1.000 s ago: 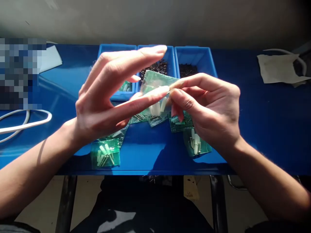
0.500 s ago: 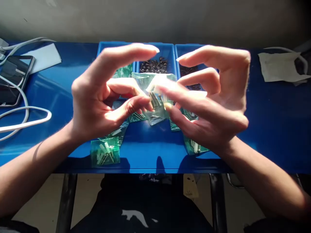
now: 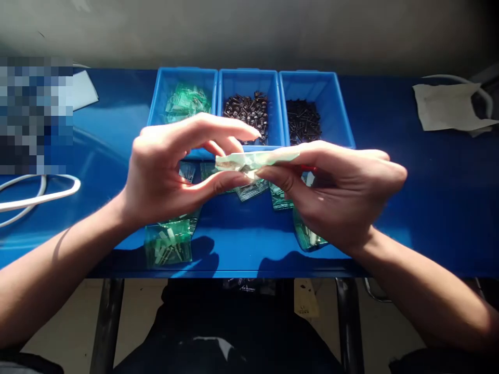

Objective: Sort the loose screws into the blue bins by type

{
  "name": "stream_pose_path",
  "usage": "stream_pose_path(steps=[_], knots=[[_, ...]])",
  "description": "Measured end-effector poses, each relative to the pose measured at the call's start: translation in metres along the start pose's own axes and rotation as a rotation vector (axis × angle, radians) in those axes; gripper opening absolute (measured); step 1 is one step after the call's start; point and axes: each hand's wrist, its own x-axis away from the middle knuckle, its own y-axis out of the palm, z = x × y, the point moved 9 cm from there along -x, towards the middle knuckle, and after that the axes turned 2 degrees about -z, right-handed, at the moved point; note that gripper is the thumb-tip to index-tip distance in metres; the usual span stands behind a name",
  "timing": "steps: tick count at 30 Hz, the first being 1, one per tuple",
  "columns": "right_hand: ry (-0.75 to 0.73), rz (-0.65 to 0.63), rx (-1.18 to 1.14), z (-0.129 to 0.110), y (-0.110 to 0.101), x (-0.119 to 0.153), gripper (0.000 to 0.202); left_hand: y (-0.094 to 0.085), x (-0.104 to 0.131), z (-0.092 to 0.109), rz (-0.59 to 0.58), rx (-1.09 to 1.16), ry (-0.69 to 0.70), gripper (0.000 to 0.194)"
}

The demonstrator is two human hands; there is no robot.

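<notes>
Between my two hands a small clear-green plastic bag (image 3: 249, 160) is held edge-on above the table; its contents are hard to make out. My left hand (image 3: 167, 166) pinches its left end, thumb below and fingers above. The right end is between the thumb and fingers of my right hand (image 3: 335, 192). Behind the hands stand three blue bins: one with green bags (image 3: 187, 101), one with dark screws with thick heads (image 3: 247, 111), one with thin black screws (image 3: 303, 119). Another green bag (image 3: 169, 244) with screws and pale plugs lies at the front left.
Several more green bags lie under and beside my hands, one at the right (image 3: 310, 231). White cable (image 3: 58, 192) and a white paper (image 3: 83, 91) are at the left. A pale paper (image 3: 444, 106) lies at the far right of the blue table (image 3: 390, 208).
The bag has tipped from facing me to edge-on. My right hand's raised fingers have folded down onto it, and my left fingers have lowered. More of the bins shows.
</notes>
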Motion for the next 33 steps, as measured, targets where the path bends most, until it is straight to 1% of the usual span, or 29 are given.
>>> stream_pose_path(steps=[3, 5, 7, 8, 9, 11, 12, 13, 14, 16, 17, 18, 20, 22, 24, 26, 27, 29, 31, 33], knots=[[-0.004, -0.027, 0.001, 0.0, 0.003, 0.001, 0.015, 0.004, 0.001, 0.007, -0.008, -0.015, -0.019, 0.03], [0.0, -0.041, -0.003, 0.001, 0.004, 0.001, 0.011, 0.002, 0.002, 0.004, 0.014, 0.001, -0.048, 0.027], [-0.007, -0.052, 0.009, 0.001, 0.006, 0.001, 0.001, -0.006, 0.001, -0.004, 0.059, 0.027, -0.051, 0.032], [-0.033, -0.07, 0.036, 0.0, 0.009, 0.002, 0.006, -0.014, 0.001, -0.009, 0.092, 0.033, -0.029, 0.039], [-0.08, -0.107, 0.075, -0.002, 0.013, 0.003, 0.011, -0.021, 0.001, -0.017, 0.114, -0.017, -0.021, 0.049], [-0.211, -0.221, 0.145, -0.007, 0.025, 0.007, 0.015, -0.04, 0.003, -0.037, 0.187, -0.199, -0.047, 0.071], [-0.281, -0.29, 0.171, -0.009, 0.033, 0.011, 0.014, -0.049, 0.005, -0.047, 0.226, -0.297, -0.069, 0.077], [-0.336, -0.357, 0.198, -0.011, 0.04, 0.015, 0.014, -0.052, 0.007, -0.06, 0.204, -0.397, -0.135, 0.065], [-0.371, -0.418, 0.228, -0.01, 0.047, 0.019, 0.015, -0.057, 0.01, -0.077, 0.179, -0.512, -0.263, 0.05], [-0.397, -0.491, 0.304, -0.008, 0.056, 0.026, 0.019, -0.061, 0.015, -0.089, 0.157, -0.666, -0.345, 0.034], [-0.403, -0.511, 0.343, -0.007, 0.058, 0.028, 0.022, -0.062, 0.016, -0.089, 0.148, -0.716, -0.35, 0.03], [-0.409, -0.524, 0.368, -0.007, 0.06, 0.03, 0.024, -0.061, 0.015, -0.085, 0.137, -0.74, -0.325, 0.03], [-0.42, -0.534, 0.381, -0.008, 0.06, 0.031, 0.027, -0.054, 0.011, -0.072, 0.098, -0.75, -0.254, 0.031], [-0.425, -0.542, 0.364, -0.01, 0.058, 0.032, 0.029, -0.043, 0.008, -0.058, 0.02, -0.771, -0.182, 0.035], [-0.427, -0.534, 0.334, -0.011, 0.055, 0.031, 0.031, -0.031, 0.008, -0.052, -0.055, -0.838, -0.148, 0.038], [-0.449, -0.521, 0.307, -0.012, 0.053, 0.031, 0.034, -0.025, 0.01, -0.05, -0.06, -0.883, -0.131, 0.034], [-0.46, -0.506, 0.295, -0.013, 0.052, 0.031, 0.034, -0.024, 0.011, -0.05, -0.044, -0.888, -0.12, 0.033], [-0.468, -0.44, 0.256, -0.012, 0.046, 0.028, 0.033, -0.022, 0.013, -0.048, -0.014, -0.88, -0.082, 0.036], [-0.47, -0.355, 0.206, -0.013, 0.038, 0.025, 0.032, -0.019, 0.013, -0.049, -0.043, -0.893, -0.078, 0.041], [-0.45, -0.27, 0.163, -0.013, 0.028, 0.021, 0.034, -0.017, 0.014, -0.049, -0.085, -0.928, -0.111, 0.046]])
